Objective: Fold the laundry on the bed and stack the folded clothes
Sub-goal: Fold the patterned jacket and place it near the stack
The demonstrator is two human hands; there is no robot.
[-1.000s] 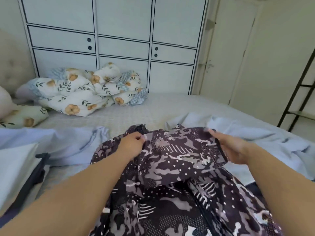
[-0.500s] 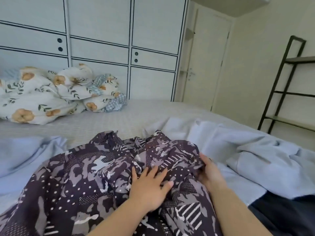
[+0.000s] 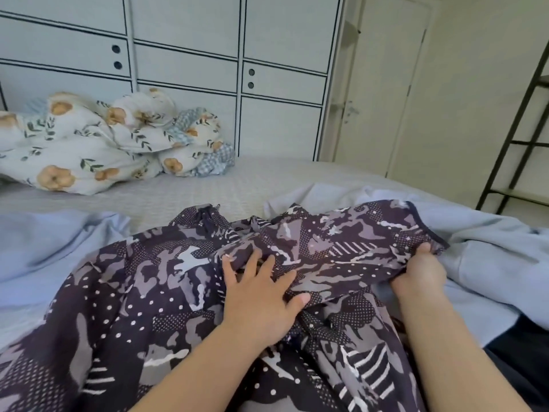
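Observation:
A dark purple camouflage-patterned garment lies spread across the bed in front of me. My left hand lies flat on its middle with fingers spread, pressing the cloth down. My right hand grips the garment's dark-trimmed edge at the right, fingers curled under the cloth and thumb on top, lifting a fold of it slightly. Light blue clothing lies crumpled beneath and to the right of the garment, and more of it lies to the left.
A bundled floral duvet sits at the far left of the grey bed. White wardrobe doors stand behind the bed. A door and a black metal shelf are at the right. A dark garment lies at lower right.
My right hand has pulled the garment's edge out to the right, stretching the fold wider. My left hand stays flat on the cloth. The camera has turned slightly.

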